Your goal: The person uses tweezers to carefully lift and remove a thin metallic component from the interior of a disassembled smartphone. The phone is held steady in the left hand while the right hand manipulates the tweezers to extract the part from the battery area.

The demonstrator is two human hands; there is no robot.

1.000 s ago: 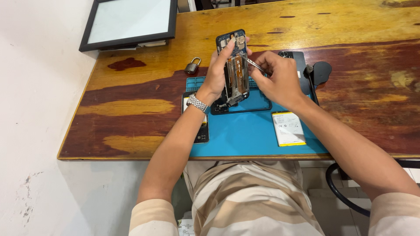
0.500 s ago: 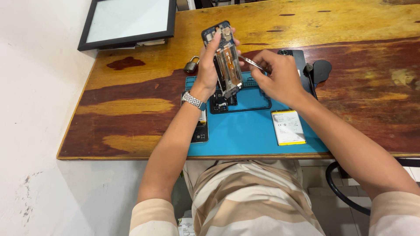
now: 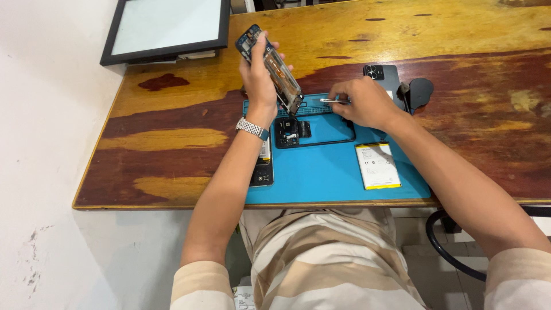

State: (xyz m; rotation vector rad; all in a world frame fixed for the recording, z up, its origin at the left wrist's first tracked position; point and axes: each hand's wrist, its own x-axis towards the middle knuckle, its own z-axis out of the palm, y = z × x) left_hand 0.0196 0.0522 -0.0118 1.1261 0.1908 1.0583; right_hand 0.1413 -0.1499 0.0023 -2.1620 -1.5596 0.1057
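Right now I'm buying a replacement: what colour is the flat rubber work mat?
Blue, the flat rubber work mat, head view.

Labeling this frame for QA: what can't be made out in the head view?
- Opened phone: side facing away and the part under the left hand, hidden by its fingers.
- Tweezers: rear end hidden inside the right hand; what the tips touch is too small to tell.
- Phone on the blue mat: mostly covered by the left forearm.
- Black cable: cut off under the table edge.
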